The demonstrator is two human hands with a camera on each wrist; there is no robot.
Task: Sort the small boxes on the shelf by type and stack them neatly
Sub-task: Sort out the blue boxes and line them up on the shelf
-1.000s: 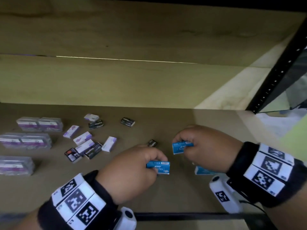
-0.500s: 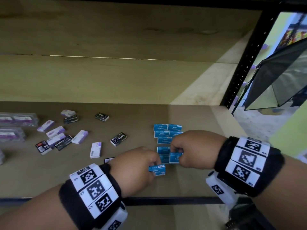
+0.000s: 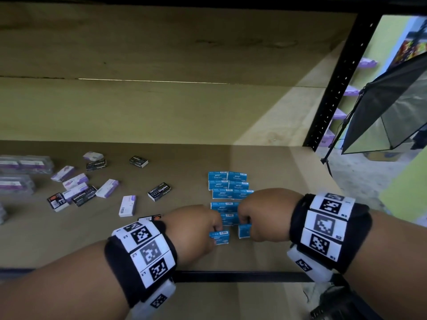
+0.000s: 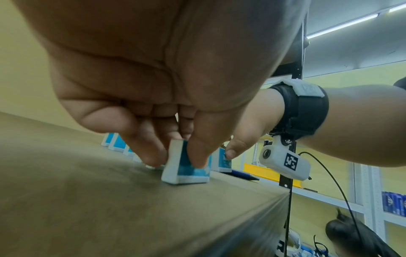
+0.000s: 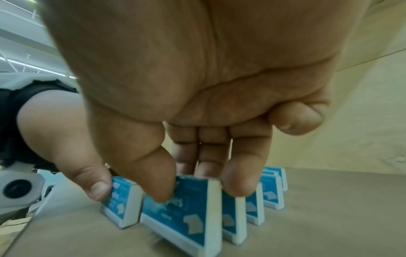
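Standing on the shelf (image 3: 265, 162) near its front edge, one blue staples box (image 3: 219, 237) is pinched by the left hand (image 3: 194, 229). Another blue staples box (image 3: 244, 230) just beside it is gripped by the right hand (image 3: 265, 213), at the near end of the blue row (image 3: 227, 184).

Both bare forearms are wearing black wrist straps (image 3: 298, 218) carrying white square-coded marker tiles (image 3: 324, 224), each with a white camera pod (image 4: 284, 162) trailing a thin black cable (image 4: 342, 194).

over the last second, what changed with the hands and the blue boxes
Both hands carried their blue staple boxes to the blue rows. The left hand now stands its box on the shelf; the right hand sets its box beside it. Both still pinch them. Purple and black boxes look untouched.
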